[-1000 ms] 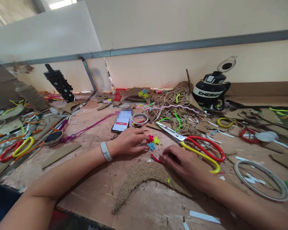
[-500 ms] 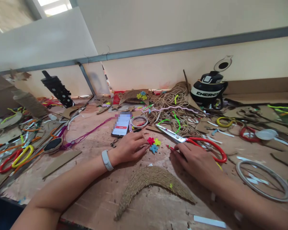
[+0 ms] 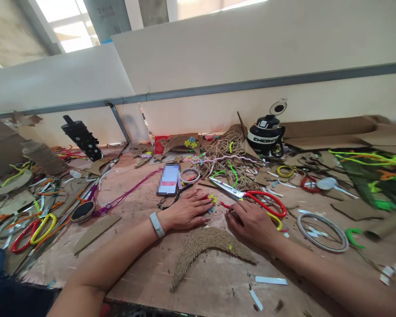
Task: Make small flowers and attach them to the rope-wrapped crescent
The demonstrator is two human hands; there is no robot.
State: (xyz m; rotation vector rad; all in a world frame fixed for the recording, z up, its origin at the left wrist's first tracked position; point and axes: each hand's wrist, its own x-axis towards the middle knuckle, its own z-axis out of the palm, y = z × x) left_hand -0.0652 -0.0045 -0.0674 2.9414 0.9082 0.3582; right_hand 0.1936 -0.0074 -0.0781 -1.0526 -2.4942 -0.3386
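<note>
My left hand (image 3: 188,210) lies flat on the table with fingers spread. Its fingertips cover part of a small group of fuzzy pipe-cleaner flowers; a yellow flower (image 3: 212,199) and a bit of a blue flower (image 3: 211,209) show beside them. My right hand (image 3: 251,221) is curled, its fingers closed at a short red pipe-cleaner piece (image 3: 224,204) that pokes out at the fingertips. Just behind it lie open-bladed scissors (image 3: 229,187) with red and yellow handles. In front of both hands rests a crescent (image 3: 211,242) covered in coiled twine, with a small yellow-green mark.
A phone (image 3: 168,179) and a tape roll (image 3: 189,175) lie behind my left hand. Tangled twine (image 3: 224,149) and a black bottle (image 3: 265,135) stand farther back. Another tape roll (image 3: 322,231) is at right, more scissors (image 3: 33,233) at left. Paper strips (image 3: 271,280) lie in front.
My left hand has spread flat and slid over the flowers, hiding the red one. My right hand stays curled by the red piece. The view has tilted up slightly.
</note>
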